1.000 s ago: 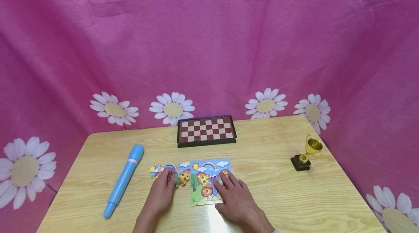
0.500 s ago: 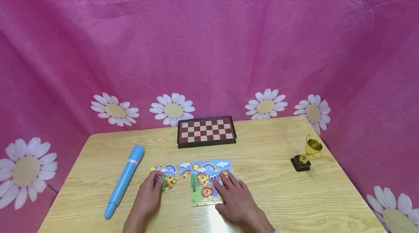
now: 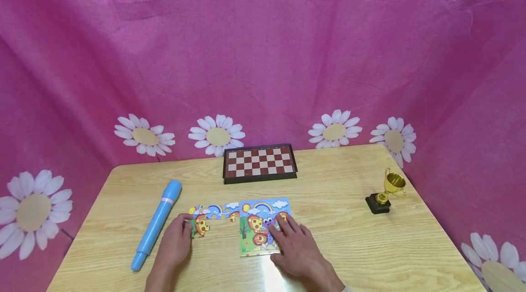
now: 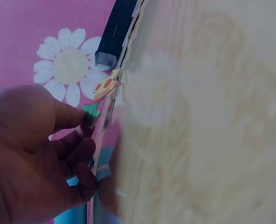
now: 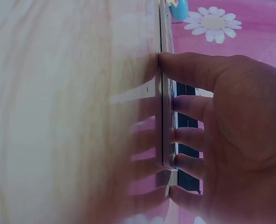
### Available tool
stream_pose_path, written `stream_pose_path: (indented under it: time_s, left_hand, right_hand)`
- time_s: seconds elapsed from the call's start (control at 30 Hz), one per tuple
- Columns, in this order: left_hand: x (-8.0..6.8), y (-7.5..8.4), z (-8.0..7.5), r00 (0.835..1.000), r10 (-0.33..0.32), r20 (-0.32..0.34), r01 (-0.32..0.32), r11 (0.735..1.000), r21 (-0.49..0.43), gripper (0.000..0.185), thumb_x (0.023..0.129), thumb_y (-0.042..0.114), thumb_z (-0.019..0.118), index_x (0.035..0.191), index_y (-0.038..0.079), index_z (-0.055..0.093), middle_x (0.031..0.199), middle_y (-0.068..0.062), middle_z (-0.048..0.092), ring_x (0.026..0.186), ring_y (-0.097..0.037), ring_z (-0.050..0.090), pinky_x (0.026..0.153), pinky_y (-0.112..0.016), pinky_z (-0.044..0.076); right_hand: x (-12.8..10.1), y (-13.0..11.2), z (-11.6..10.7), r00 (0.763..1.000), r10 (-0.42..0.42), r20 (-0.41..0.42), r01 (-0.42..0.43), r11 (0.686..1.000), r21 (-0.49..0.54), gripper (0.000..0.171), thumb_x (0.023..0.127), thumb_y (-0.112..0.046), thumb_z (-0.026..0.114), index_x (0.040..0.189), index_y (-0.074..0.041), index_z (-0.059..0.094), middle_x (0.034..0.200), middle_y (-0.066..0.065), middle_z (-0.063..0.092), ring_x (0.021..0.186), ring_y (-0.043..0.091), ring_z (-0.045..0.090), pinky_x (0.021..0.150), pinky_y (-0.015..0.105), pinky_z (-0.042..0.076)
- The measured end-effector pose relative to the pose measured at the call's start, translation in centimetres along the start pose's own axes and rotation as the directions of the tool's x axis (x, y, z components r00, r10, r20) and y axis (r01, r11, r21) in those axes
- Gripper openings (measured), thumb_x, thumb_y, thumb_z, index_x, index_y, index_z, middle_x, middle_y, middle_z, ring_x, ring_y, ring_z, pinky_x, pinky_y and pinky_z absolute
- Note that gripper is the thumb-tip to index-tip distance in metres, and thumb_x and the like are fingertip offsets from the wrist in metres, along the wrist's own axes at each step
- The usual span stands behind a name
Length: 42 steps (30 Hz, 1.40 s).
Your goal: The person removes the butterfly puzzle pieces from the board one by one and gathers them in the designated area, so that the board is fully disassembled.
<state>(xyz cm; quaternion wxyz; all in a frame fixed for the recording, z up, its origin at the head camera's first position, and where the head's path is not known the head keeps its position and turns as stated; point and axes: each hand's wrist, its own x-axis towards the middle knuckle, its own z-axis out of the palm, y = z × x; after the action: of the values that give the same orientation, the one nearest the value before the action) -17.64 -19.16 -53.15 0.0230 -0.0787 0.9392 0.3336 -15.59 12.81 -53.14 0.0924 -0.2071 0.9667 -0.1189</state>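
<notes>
Fingers of my left hand [image 3: 174, 244] are pinching a loose puzzle piece [image 3: 200, 226], the one with a red spotted shape and a green edge, and the piece is lying flat on the bench [image 3: 349, 246] just past my fingertips. In the left wrist view my thumb and forefinger [image 4: 77, 119] are closing on the green corner of that piece [image 4: 103, 88]. It is sitting well apart from the puzzle board [image 3: 263, 227], to its left, with bare wood between them. A short strip of joined pieces [image 3: 215, 211] is lying just behind the piece I am holding, reaching toward the board's upper left corner.

My right hand [image 3: 297, 248] is resting flat on the board, fingers spread and straight, pressing its right half down; the right wrist view is showing the fingertips [image 5: 184, 105] touching the board's face [image 5: 167, 140].

To my left a blue pen-shaped toy [image 3: 156, 224] is lying slanted on the bench, near my left hand but not touching it. A folded chessboard [image 3: 260, 163] is sitting at the far edge, and a small gold trophy [image 3: 384, 191] is standing far off to the right.
</notes>
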Motion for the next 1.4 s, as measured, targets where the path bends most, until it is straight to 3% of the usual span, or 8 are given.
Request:
stream_pose_path:
  time_s: [0.23, 0.57, 0.77, 1.0, 1.2, 1.4]
  left_hand:
    - [0.2, -0.6, -0.2, 1.0, 0.023, 0.009, -0.023, 0.998, 0.065, 0.027, 0.097, 0.008, 0.045, 0.121, 0.001, 0.055, 0.102, -0.014, 0.059, 0.093, -0.027, 0.055, 0.087, -0.049, 0.043]
    - [0.2, -0.7, -0.3, 0.999, 0.029, 0.036, -0.032, 0.996, 0.087, 0.026, 0.097, 0.008, 0.045, 0.118, 0.0, 0.056, 0.104, -0.016, 0.059, 0.097, -0.029, 0.057, 0.09, -0.051, 0.043]
    - [0.0, -0.3, -0.3, 0.999, 0.049, 0.008, -0.05, 0.996, 0.073, 0.028, 0.096, 0.008, 0.046, 0.12, -0.001, 0.055, 0.101, -0.016, 0.057, 0.094, -0.028, 0.055, 0.087, -0.049, 0.043]
    - [0.2, 1.0, 0.4, 0.992, 0.118, -0.049, -0.118, 0.993, 0.006, 0.023, 0.095, 0.011, 0.051, 0.116, 0.004, 0.058, 0.09, -0.005, 0.054, 0.084, -0.017, 0.05, 0.075, -0.033, 0.039]
    - [0.2, 2.4, 1.6, 0.977, 0.196, -0.086, -0.199, 0.98, -0.026, 0.022, 0.091, 0.009, 0.057, 0.111, 0.004, 0.061, 0.087, -0.002, 0.054, 0.082, -0.014, 0.048, 0.076, -0.031, 0.04]
    - [0.0, 3.6, 2.9, 0.979, 0.191, -0.064, -0.194, 0.98, -0.034, 0.022, 0.09, 0.013, 0.06, 0.112, 0.009, 0.061, 0.09, 0.001, 0.054, 0.085, -0.013, 0.048, 0.077, -0.031, 0.04]
  right_hand:
    - [0.0, -0.1, 0.0, 1.0, -0.004, -0.003, 0.004, 1.0, -0.006, 0.067, 0.086, -0.047, 0.057, 0.146, -0.02, 0.043, 0.158, 0.009, 0.029, 0.147, 0.033, 0.023, 0.108, 0.057, 0.028]
    - [-0.1, 0.0, -0.1, 1.0, 0.004, -0.001, -0.004, 1.0, 0.004, 0.067, 0.086, -0.046, 0.057, 0.146, -0.02, 0.043, 0.158, 0.009, 0.029, 0.147, 0.033, 0.022, 0.109, 0.058, 0.027]
    - [-0.1, 0.0, -0.1, 1.0, 0.005, 0.004, -0.005, 1.0, 0.011, 0.067, 0.087, -0.046, 0.057, 0.147, -0.02, 0.042, 0.159, 0.009, 0.028, 0.147, 0.033, 0.022, 0.108, 0.058, 0.027]
    - [-0.1, 0.0, -0.1, 1.0, 0.012, 0.009, -0.012, 1.0, 0.019, 0.068, 0.086, -0.046, 0.058, 0.147, -0.021, 0.042, 0.159, 0.009, 0.028, 0.147, 0.033, 0.022, 0.108, 0.059, 0.027]
    - [-0.1, 0.1, 0.0, 1.0, 0.003, -0.027, -0.002, 1.0, 0.011, 0.068, 0.085, -0.046, 0.059, 0.146, -0.02, 0.044, 0.158, 0.009, 0.03, 0.146, 0.033, 0.024, 0.107, 0.058, 0.029]
    - [-0.1, 0.0, 0.0, 0.999, 0.003, -0.05, -0.003, 1.0, 0.002, 0.07, 0.084, -0.047, 0.061, 0.146, -0.018, 0.044, 0.157, 0.01, 0.032, 0.145, 0.033, 0.026, 0.106, 0.057, 0.03]
